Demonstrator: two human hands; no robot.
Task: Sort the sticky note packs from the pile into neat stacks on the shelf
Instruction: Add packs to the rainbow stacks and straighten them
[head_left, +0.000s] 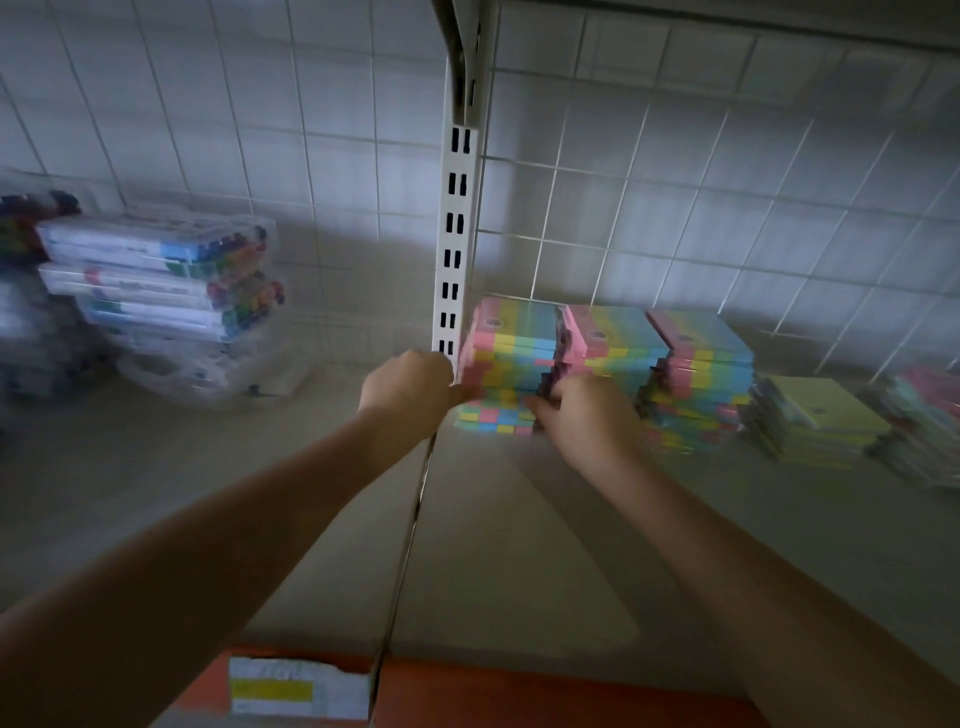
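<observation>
On the shelf (519, 545), just right of the slotted white upright (453, 249), stood the leftmost stack of sticky note packs (511, 358), striped pink, yellow, green and blue. Both hands were at it. The left hand (408, 387) was curled against the stack's left side, thumb pressed to the packs, gripping them there. The right hand (582, 415) had its fingers bent round the stack's front right corner, holding the lower packs. A second striped stack (613, 338) sat touching the first on its right, and a third striped stack (701, 374) stood just beside that one. Farther right lay a lower stack of yellow packs (821, 415), and at the frame's edge another blurred pile (924, 415). Left of the upright, well apart, clear marker cases (156, 280) were piled against the white wire grid wall (727, 182). Along the shelf's near edge ran an orange strip with a price label (296, 688).
</observation>
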